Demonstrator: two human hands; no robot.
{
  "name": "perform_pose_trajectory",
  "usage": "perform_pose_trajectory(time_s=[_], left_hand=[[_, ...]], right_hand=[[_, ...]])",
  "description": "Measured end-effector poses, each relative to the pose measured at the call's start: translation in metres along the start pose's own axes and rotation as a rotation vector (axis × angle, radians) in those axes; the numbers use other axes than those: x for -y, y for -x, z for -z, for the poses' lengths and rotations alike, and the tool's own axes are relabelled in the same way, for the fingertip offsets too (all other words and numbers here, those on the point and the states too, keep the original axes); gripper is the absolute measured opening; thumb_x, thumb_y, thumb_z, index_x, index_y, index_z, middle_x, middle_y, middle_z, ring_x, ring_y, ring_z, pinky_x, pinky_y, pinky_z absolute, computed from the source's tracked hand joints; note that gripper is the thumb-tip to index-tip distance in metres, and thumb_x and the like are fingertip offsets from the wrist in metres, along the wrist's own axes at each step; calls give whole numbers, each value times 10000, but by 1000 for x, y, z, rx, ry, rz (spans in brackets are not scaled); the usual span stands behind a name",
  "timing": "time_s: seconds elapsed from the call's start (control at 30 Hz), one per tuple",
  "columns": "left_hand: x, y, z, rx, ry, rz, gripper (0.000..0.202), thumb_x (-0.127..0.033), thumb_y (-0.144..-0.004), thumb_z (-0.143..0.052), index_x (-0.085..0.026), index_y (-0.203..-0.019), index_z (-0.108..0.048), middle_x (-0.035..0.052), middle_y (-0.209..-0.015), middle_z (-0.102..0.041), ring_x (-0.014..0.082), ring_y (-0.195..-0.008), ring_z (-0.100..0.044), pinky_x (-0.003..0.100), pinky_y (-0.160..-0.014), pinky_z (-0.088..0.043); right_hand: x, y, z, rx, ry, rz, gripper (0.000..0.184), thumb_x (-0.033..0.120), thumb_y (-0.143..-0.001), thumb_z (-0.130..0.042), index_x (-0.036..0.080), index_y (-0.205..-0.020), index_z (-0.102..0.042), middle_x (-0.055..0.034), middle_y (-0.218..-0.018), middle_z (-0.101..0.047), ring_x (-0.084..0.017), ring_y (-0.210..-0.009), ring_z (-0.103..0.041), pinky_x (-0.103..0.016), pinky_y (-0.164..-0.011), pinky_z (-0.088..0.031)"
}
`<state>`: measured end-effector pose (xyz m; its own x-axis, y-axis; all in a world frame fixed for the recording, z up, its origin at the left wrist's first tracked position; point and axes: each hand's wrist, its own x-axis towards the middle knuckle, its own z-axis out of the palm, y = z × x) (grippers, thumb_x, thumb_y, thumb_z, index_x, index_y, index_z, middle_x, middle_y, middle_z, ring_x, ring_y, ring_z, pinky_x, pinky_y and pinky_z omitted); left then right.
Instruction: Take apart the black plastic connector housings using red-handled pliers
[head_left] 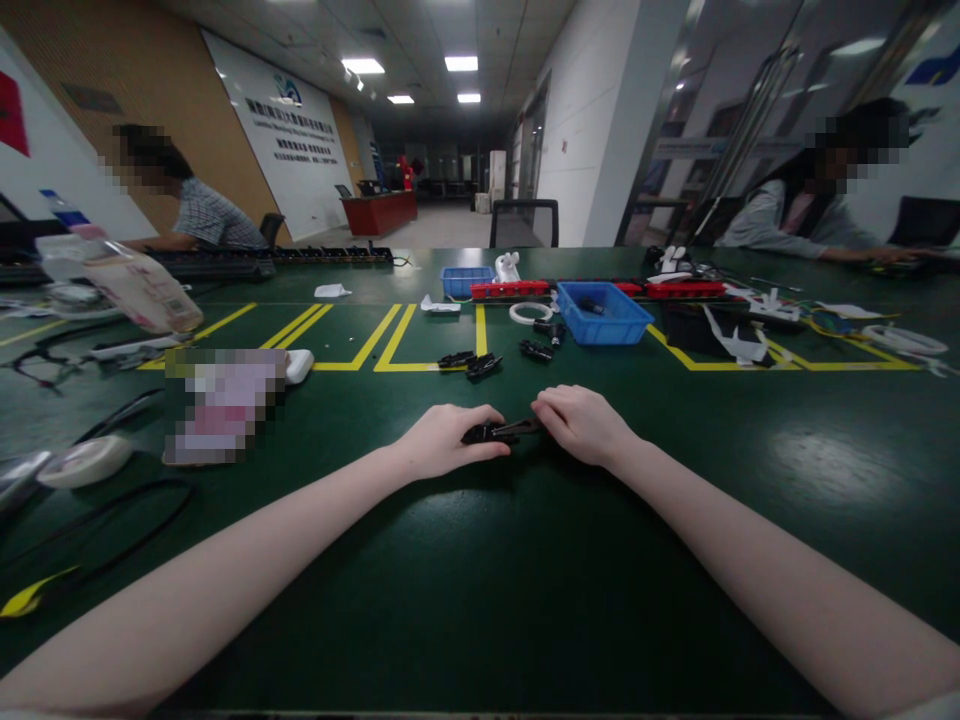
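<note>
Two bare hands meet over the green bench [480, 600], nearer than the large blue bin [606, 326] and somewhat to its left. Between them is a small black piece [482, 433], also on the near left of that bin. The left hand [450, 440] pinches this piece between thumb and fingers. The right hand [583, 425] has its fingers curled and pressed together on the end of a thin dark bar [520, 427], which reaches across to the black piece; whether the two are joined, I cannot tell.

Several loose black pieces [484, 367] lie to the left of the large bin, and a white ring [530, 303] rests just left of it. Dark parts [592, 304] sit inside it. Behind it and to the left stands a smaller blue box [466, 283], with a red strip [510, 290] close by. Well to the bin's left are a bottle [142, 285] and, nearer, a phone [229, 410] and a tape roll [85, 463]. To its right lies a black sheet [701, 330]. Beyond it, one person [217, 215] sits far left, another [795, 225] far right.
</note>
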<state>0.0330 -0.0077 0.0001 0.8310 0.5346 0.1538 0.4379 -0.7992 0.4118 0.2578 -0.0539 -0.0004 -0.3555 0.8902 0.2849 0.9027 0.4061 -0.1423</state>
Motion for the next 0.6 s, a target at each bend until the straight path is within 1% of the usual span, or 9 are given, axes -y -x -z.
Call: perform_pose_trajectory(time_s=[0.17,0.27,0.4,0.6], left_hand=[[0,0,-1,-33,-2,3,360,-432,-846,-613,-214,-1126,-553,24,-1024,-672,186,-894,-647,293,-763,-484],[1,0,-2,-55,11,-7,376,-421,-823,-646,-218,-1125,-549,22,-1039,-668,186,-919,-645,300,-789,-490],[1,1,-3,-66,3,-9,375,-434,-822,-645,-223,-1118,-552,17,-1020,-677,186,-904,-651,297,-777,-488],[-2,0,-1,-25,-34,9,344,-475,-864,-572,-220,-1096,-580,16,-950,-694,177,-795,-659,270,-698,-466]], right_hand=[[0,0,0,10,17,11,405,334,-963,-284,182,-725,-573,-47,-741,-614,-162,-697,-520,-298,-674,-340],[-1,0,1,12,23,12,410,334,-965,-275,182,-722,-568,-48,-749,-618,-162,-699,-521,-301,-674,-335],[-1,0,1,15,30,17,406,328,-966,-272,183,-718,-560,-47,-753,-621,-159,-696,-519,-300,-674,-330],[0,0,0,4,44,34,400,317,-966,-271,182,-725,-559,-44,-749,-623,-159,-691,-522,-296,-662,-325]])
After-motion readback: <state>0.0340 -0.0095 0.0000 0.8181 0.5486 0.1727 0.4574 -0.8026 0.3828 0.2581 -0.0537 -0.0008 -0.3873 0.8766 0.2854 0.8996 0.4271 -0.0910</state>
